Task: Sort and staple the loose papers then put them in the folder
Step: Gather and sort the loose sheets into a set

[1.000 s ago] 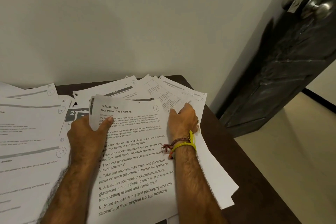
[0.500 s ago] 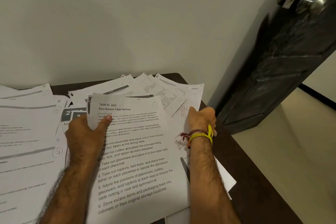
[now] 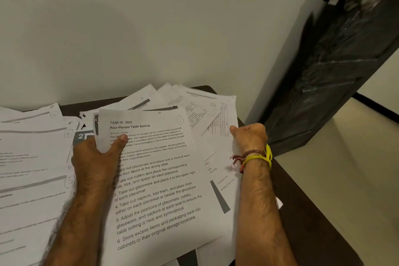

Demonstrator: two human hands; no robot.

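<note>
At centre frame in the head view, the left hand [image 3: 95, 157] holds the sheet headed "Four-Person Table Setting" [image 3: 155, 179] by its upper left corner, thumb pressed on the printed face and the other fingers curled out of sight beneath, so the corner buckles slightly. To the right of centre, the right hand [image 3: 250, 136] lies knuckles-up on the fanned papers [image 3: 207, 114], fingers curled under with the thumb pointing left; it appears to be gripping the edge of a sheet, though what exactly it holds I cannot tell. More loose papers [image 3: 32, 157] spread across the left of the frame over the dark table [image 3: 302, 222]. No stapler or folder shows anywhere. The step in hand looks like sorting: pulling the next page from the fan to join the held one. To do it well, check the circled page numbers, lift one sheet only, and keep the left grip light to avoid creasing the corner.
</note>
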